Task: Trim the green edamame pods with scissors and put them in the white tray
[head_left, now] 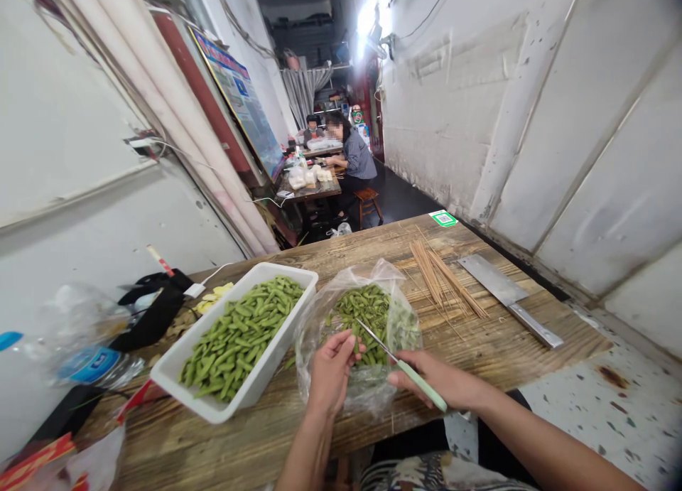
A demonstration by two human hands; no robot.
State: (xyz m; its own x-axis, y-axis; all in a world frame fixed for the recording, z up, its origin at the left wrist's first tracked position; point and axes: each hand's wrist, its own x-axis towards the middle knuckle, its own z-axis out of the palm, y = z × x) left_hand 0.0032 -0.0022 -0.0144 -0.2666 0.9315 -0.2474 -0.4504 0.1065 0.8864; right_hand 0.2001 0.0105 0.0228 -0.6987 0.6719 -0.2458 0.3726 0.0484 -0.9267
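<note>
My left hand point(331, 369) pinches a green bean pod at the mouth of a clear plastic bag point(325, 313) that holds several pods point(367, 308). In my right hand point(442, 381) is a small knife point(397, 359) with a pale green handle; its thin blade points up left to the pod in my left fingers. To the left of the bag stands a white rectangular tub point(266, 367) full of trimmed green pods point(239, 335). All rest on a wooden table point(479, 342).
A bundle of bamboo skewers point(442, 281) and a steel cleaver point(509, 299) lie at the right of the table. A water bottle point(96, 363) and black items point(154, 310) sit at the left by the wall. Further back a person point(352, 157) sits at another table.
</note>
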